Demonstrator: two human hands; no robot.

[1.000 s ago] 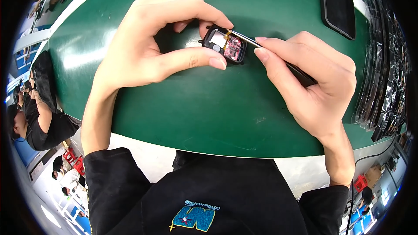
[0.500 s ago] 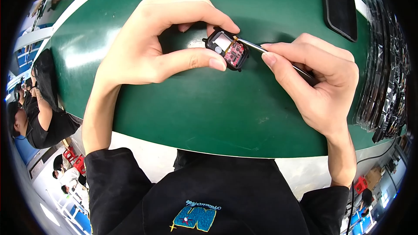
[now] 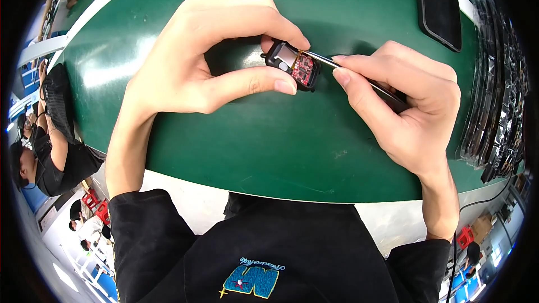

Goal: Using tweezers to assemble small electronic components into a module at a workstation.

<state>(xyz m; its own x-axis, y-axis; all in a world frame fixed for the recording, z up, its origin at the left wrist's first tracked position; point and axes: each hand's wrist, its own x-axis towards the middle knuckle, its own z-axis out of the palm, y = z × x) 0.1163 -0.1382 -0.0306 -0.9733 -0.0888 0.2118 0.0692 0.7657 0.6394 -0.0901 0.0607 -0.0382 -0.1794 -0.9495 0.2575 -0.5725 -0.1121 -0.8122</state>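
Note:
Between the thumb and fingers of my left hand (image 3: 216, 50) sits a small opened black watch-like device (image 3: 304, 70). Its inside faces up, showing a red circuit board, a silvery rectangular part and a small round part. My right hand (image 3: 401, 98) is closed around a slim dark metal tool (image 3: 328, 60), held like a pen; it looks like tweezers. The tool's tip touches or nearly touches the upper edge of the device, close to my left index fingertip. Part of the device's rim is hidden behind my left fingers.
The device is above a green tabletop (image 3: 252, 151). A black phone-like slab (image 3: 438, 8) lies at the far right. Stacked clear plastic trays with dark contents (image 3: 488, 84) line the right edge. At the left, a person in black (image 3: 67, 163) sits near a black mesh item (image 3: 58, 98).
The device has tilted slightly in my left hand, and my left thumb has shifted a little right. My right hand has moved slightly left, with the tool's tip still at the device's upper edge.

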